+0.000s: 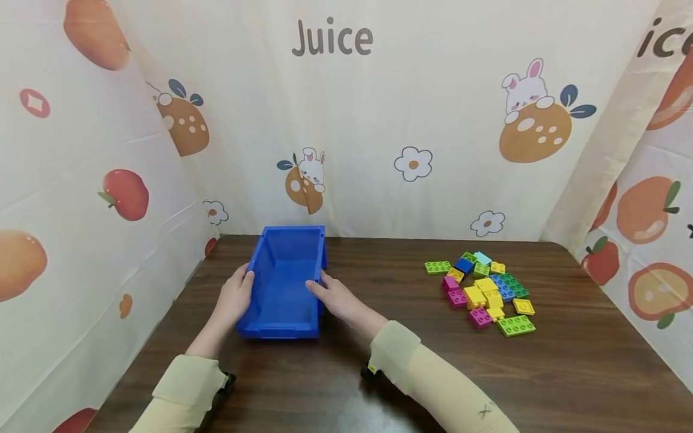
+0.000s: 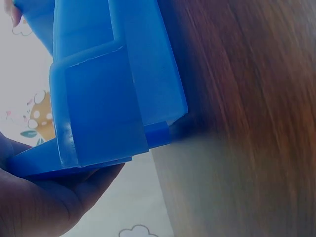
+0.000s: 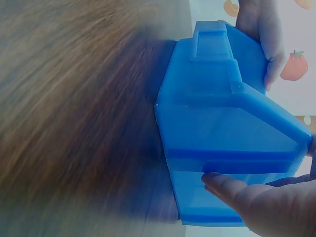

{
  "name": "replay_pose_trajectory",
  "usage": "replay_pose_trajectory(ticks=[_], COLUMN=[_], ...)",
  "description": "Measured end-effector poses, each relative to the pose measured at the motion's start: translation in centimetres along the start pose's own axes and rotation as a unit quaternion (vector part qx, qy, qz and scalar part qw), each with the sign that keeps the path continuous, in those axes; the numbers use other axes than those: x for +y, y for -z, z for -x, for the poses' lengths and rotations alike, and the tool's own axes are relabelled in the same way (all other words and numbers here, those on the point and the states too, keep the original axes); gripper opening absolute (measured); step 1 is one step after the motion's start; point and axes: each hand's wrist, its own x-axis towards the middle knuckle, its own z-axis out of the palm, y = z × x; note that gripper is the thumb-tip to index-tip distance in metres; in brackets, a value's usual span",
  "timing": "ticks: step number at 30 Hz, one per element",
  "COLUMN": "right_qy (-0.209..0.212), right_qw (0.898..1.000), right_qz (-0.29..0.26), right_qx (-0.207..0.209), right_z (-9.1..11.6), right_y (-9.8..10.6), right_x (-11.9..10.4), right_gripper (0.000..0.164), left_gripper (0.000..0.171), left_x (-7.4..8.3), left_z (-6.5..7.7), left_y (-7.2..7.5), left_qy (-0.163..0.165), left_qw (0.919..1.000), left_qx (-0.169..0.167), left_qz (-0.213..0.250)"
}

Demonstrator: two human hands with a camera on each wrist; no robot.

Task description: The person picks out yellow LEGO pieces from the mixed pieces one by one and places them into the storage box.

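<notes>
A blue plastic storage bin (image 1: pixel 284 282), with bare inner floor and walls, is at the left of the table between my two hands. My left hand (image 1: pixel 236 293) grips its left wall, thumb over the rim. On the opposite side my right hand (image 1: pixel 337 296) holds the right wall, its thumb also over the rim. The right wrist view shows several fingers of the right hand (image 3: pixel 274 205) against the bin's outer side (image 3: pixel 222 128). Whether the bin's underside touches the table cannot be told.
Loose toy building bricks (image 1: pixel 484 294) in yellow, green, blue and magenta lie in a cluster on the right of the brown wooden table (image 1: pixel 390 337). Printed curtains (image 1: pixel 357 108) stand around the back and both sides.
</notes>
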Motion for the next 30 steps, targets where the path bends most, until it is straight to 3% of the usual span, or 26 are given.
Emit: replay_pose_trajectory(ticks=[10,20,30], right_qy=[-0.012,-0.019,-0.060], right_qw=[1.000,0.999,0.994], right_qz=[0.016,-0.034,-0.083], right_qx=[0.019,0.023,0.027], right_z=[1.0,1.5,2.5], right_y=[1.1,2.4,3.5], right_x=[0.0,-0.2,-0.2], right_gripper=[0.076,0.074,0.078], left_gripper=[0.050,0.049,0.048], left_x=[1.2,2.4,3.0], left_z=[0.5,0.8,1.1], left_y=[-0.8,-1.3,-1.9], left_qy=[0.000,0.006,0.004], left_qw=[0.9999,0.9983,0.9968], left_qx=[0.001,-0.025,-0.048], left_qz=[0.017,0.052,0.064])
